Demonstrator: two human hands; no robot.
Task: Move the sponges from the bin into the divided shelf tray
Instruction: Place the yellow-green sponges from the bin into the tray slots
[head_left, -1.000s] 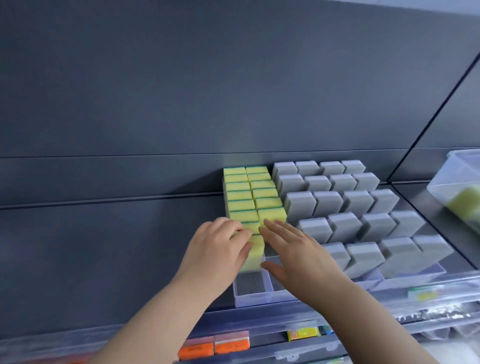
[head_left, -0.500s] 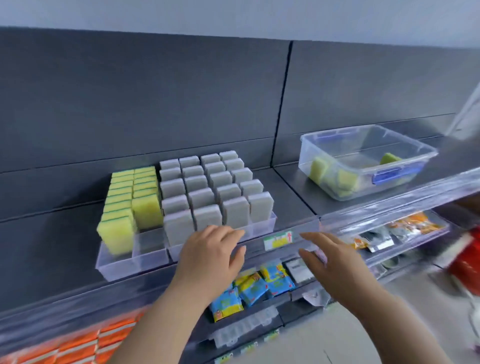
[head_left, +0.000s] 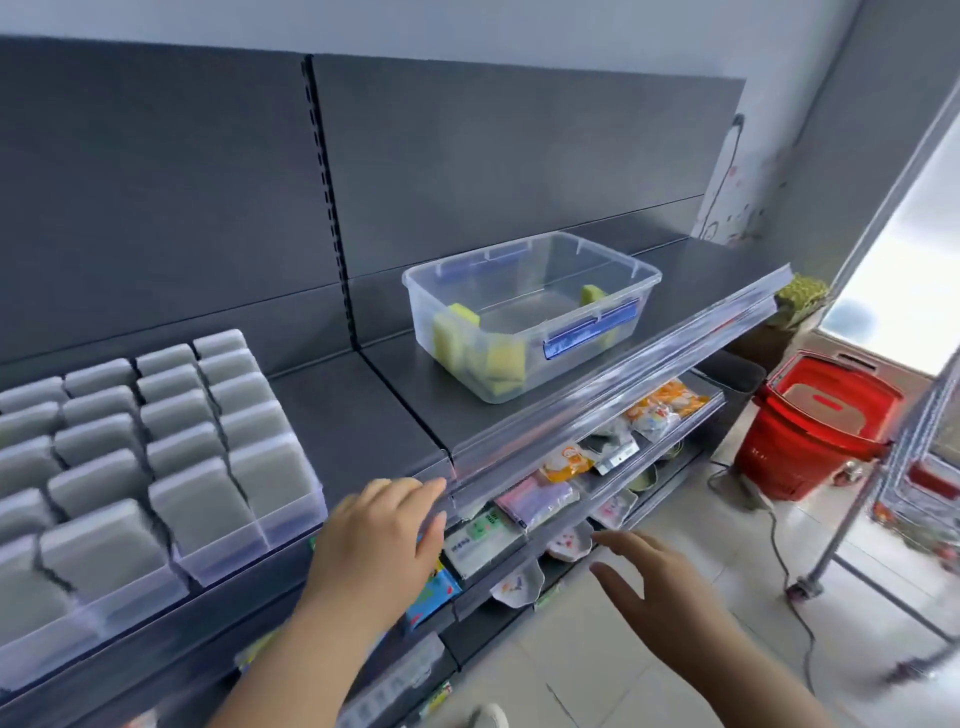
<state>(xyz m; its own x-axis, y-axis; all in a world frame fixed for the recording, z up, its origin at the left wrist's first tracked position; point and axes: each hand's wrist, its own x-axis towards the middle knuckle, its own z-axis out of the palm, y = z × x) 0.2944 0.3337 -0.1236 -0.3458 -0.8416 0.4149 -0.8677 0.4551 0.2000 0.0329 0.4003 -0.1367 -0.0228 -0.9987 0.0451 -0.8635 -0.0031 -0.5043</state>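
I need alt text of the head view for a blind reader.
A person's empty left hand and right hand reach toward a dark grey shelf where a clear plastic bin holds yellow-green sponges; a clear divided tray of grey sponges stands left of it.

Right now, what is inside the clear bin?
Yellow-green sponges: several bunched in the near left corner of the bin, one against its right wall. The blue latch covers part, so the count is unclear.

A small retail shop aisle.
Dark metal gondola shelving (head_left: 519, 156) carries clear price-label rails (head_left: 623, 384) along its edges, packeted goods (head_left: 566, 461) on the lower shelves, and a divided shelf tray (head_left: 223, 545) stocked in neat rows; a red shopping basket (head_left: 810, 431) stands on the tiled floor (head_left: 691, 525) nearby.
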